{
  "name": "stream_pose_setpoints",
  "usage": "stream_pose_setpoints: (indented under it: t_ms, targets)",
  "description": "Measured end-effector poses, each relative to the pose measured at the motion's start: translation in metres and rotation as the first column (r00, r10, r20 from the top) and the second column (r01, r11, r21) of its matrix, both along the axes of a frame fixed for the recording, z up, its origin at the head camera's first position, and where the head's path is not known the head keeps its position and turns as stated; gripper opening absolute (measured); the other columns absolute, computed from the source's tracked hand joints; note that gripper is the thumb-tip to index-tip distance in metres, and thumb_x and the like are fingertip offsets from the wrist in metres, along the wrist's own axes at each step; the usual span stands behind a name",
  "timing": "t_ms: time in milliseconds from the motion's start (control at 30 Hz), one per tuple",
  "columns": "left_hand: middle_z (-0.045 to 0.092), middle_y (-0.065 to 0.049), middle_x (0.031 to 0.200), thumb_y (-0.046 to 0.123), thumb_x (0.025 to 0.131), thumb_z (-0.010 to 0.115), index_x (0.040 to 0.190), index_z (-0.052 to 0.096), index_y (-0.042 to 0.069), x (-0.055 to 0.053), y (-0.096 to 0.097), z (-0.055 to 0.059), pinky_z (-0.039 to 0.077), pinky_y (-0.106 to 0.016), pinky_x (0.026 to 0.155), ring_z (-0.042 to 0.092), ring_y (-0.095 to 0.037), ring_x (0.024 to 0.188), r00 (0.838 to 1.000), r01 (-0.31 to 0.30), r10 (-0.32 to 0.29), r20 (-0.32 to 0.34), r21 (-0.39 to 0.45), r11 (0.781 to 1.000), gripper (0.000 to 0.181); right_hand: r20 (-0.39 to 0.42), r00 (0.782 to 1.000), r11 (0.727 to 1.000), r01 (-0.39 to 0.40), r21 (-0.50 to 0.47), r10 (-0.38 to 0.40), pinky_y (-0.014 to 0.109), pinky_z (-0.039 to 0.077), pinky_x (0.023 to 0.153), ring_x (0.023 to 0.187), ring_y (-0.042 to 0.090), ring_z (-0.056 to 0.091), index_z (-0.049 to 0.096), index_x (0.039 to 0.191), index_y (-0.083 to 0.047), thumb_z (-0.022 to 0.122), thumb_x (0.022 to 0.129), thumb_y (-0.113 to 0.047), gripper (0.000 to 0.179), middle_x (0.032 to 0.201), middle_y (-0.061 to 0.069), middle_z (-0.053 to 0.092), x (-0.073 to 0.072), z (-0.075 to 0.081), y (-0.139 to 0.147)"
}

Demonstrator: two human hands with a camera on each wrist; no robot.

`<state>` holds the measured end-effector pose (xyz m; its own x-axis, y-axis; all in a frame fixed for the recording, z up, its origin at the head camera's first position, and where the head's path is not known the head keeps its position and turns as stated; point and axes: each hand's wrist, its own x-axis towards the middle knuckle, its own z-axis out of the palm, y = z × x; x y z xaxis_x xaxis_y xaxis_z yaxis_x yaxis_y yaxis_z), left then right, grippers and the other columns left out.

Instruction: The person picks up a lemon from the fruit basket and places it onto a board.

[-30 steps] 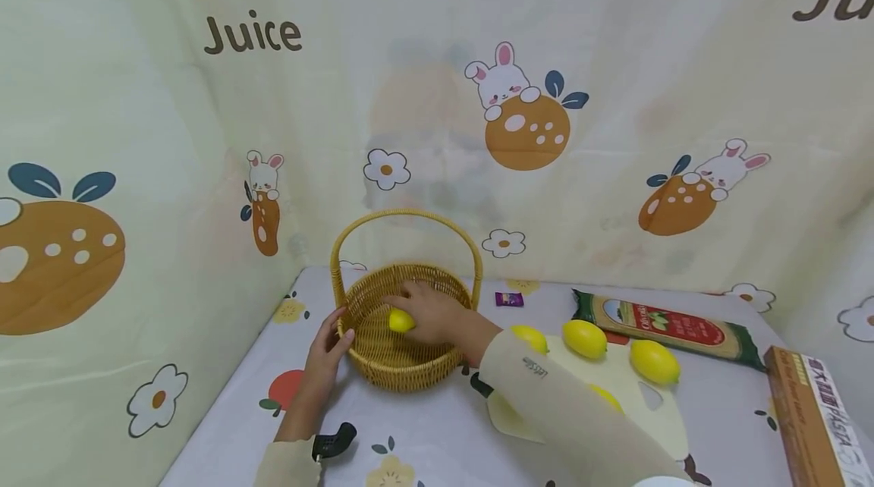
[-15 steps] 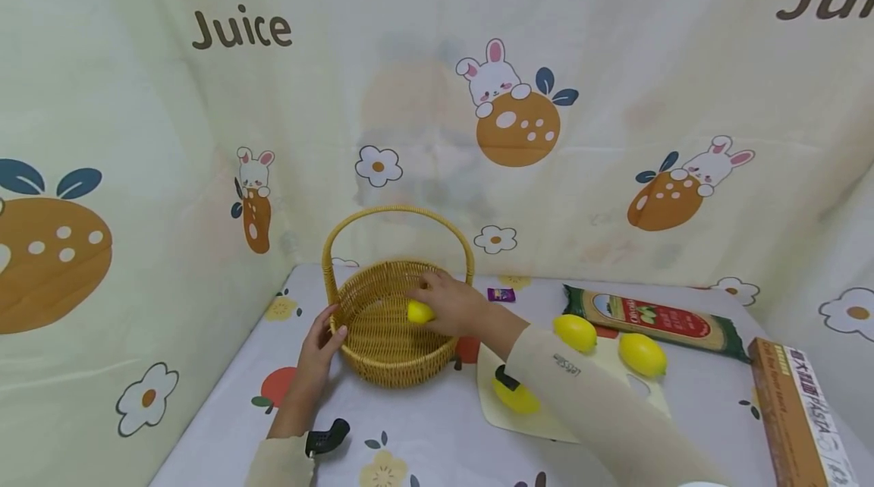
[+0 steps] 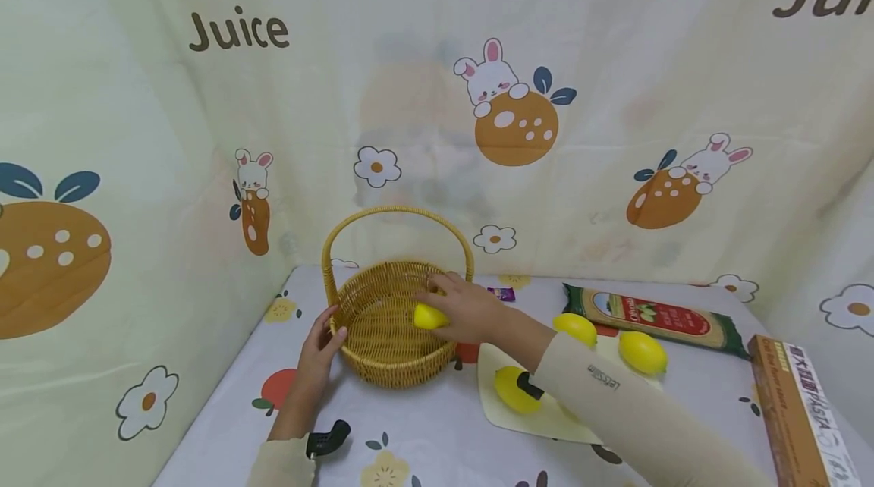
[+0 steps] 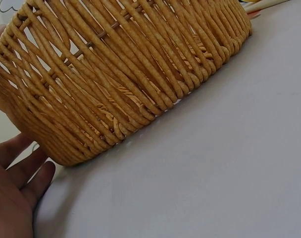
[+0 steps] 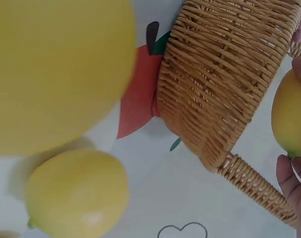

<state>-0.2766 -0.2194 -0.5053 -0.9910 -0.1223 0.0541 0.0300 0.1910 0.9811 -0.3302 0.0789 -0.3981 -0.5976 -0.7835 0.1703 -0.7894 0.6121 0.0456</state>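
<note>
My right hand (image 3: 471,311) holds a yellow lemon (image 3: 430,316) at the right side of the wicker basket (image 3: 396,375), above its rim. Seen from the right wrist, the fingers (image 5: 288,181) pinch that lemon (image 5: 290,114) by its ends, outside the woven wall (image 5: 215,79). With the thumb over the rim, my left hand (image 3: 318,347) grips the basket's left side below the tall arched handle. The left wrist view shows its other fingers (image 4: 29,173) against the outer wall (image 4: 125,74). No fruit shows in the visible part of the basket's inside.
A cream cutting board (image 3: 497,413) right of the basket carries lemons (image 3: 642,353), partly hidden by the right sleeve. Behind it lie a spaghetti packet (image 3: 672,322) and a small purple wrapper (image 3: 505,294). A pasta box (image 3: 802,411) lies far right; a printed curtain (image 3: 423,108) hangs behind.
My right hand has moved right with the lemon, from over the basket's middle to its right side. The right forearm has shifted right as well. My left hand keeps its grip on the basket.
</note>
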Motion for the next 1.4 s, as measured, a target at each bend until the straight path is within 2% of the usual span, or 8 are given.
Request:
stream_pose_setpoints:
  t_ms: [167,433,767,900,1000,1133,1233,1400]
  targets:
    - [0.025,-0.014,0.157,0.049,0.095,0.057,0.152,0.031,0.023,0.008,0.004,0.013,0.020,-0.058,0.111,0.024,-0.036,0.142,1.000,0.010,-0.010,0.001,0.003,1.000,0.068,-0.027,0.999,0.999,-0.019,-0.034,0.018,0.031,0.051,0.084,0.114,0.022,0.046,0.051,0.141,-0.024,0.065,0.088,-0.043,0.058,0.132,0.005,0.045,0.007,0.003,0.016]
    - [0.028,-0.006,0.156,0.059,0.091,0.056,0.149,0.033,0.035,-0.005,-0.003,-0.010,0.021,-0.057,0.111,0.025,-0.030,0.142,1.000,-0.010,0.010,-0.014,-0.017,1.000,0.067,-0.035,0.999,0.994,-0.036,-0.101,0.033,0.032,0.051,0.076,0.108,0.022,0.048,0.052,0.141,-0.021,0.069,0.087,-0.039,0.059,0.128,0.006,0.050,0.016,0.005,0.043]
    - [0.026,-0.004,0.157,0.047,0.097,0.054,0.148,0.034,0.036,-0.008,-0.003,-0.012,0.020,-0.056,0.112,0.024,-0.030,0.143,0.999,-0.004,0.004,-0.034,0.004,1.000,0.056,-0.098,0.993,0.986,-0.081,-0.143,0.067,0.033,0.051,0.082,0.100,0.020,0.050,0.060,0.130,-0.017,0.072,0.086,-0.038,0.051,0.118,0.004,0.054,0.021,0.003,0.070]
    - [0.027,-0.003,0.157,0.045,0.098,0.055,0.148,0.035,0.036,-0.007,-0.002,-0.012,0.021,-0.055,0.112,0.025,-0.029,0.143,1.000,-0.013,0.013,-0.024,0.005,1.000,0.054,-0.056,0.998,0.987,-0.026,-0.156,0.017,0.034,0.050,0.088,0.103,0.020,0.050,0.061,0.126,-0.018,0.076,0.084,-0.035,0.048,0.117,0.003,0.054,0.027,-0.001,0.081]
    - [0.026,-0.006,0.157,0.048,0.096,0.055,0.150,0.034,0.031,0.001,0.002,0.001,0.021,-0.056,0.112,0.025,-0.031,0.142,1.000,-0.006,0.006,-0.020,-0.007,1.000,0.060,-0.018,0.998,0.990,0.052,-0.131,-0.055,0.036,0.050,0.090,0.111,0.022,0.048,0.059,0.126,-0.020,0.076,0.083,-0.037,0.049,0.124,0.004,0.053,0.031,-0.003,0.091]
    - [0.025,-0.009,0.157,0.052,0.094,0.056,0.151,0.032,0.028,0.002,0.000,0.002,0.020,-0.056,0.112,0.024,-0.032,0.143,1.000,0.009,-0.009,-0.006,-0.006,1.000,0.066,0.007,0.992,0.987,0.127,-0.094,-0.127,0.038,0.050,0.090,0.114,0.022,0.047,0.058,0.127,-0.021,0.075,0.083,-0.040,0.050,0.126,0.003,0.051,0.035,-0.007,0.104]
    - [0.026,-0.006,0.157,0.056,0.093,0.056,0.150,0.032,0.034,-0.007,-0.005,-0.011,0.019,-0.056,0.112,0.023,-0.030,0.143,1.000,0.002,-0.002,0.001,-0.003,1.000,0.066,0.003,0.988,0.983,0.157,-0.095,-0.157,0.036,0.051,0.086,0.109,0.020,0.047,0.058,0.125,-0.021,0.075,0.083,-0.040,0.049,0.122,0.002,0.051,0.039,-0.009,0.113]
    - [0.025,-0.005,0.158,0.058,0.092,0.055,0.149,0.032,0.036,-0.008,-0.004,-0.015,0.019,-0.056,0.112,0.023,-0.030,0.143,1.000,-0.001,0.001,-0.009,-0.007,1.000,0.066,-0.002,0.982,0.975,0.186,-0.125,-0.188,0.033,0.053,0.082,0.103,0.019,0.048,0.059,0.123,-0.019,0.078,0.081,-0.037,0.050,0.119,0.001,0.051,0.047,-0.012,0.128]
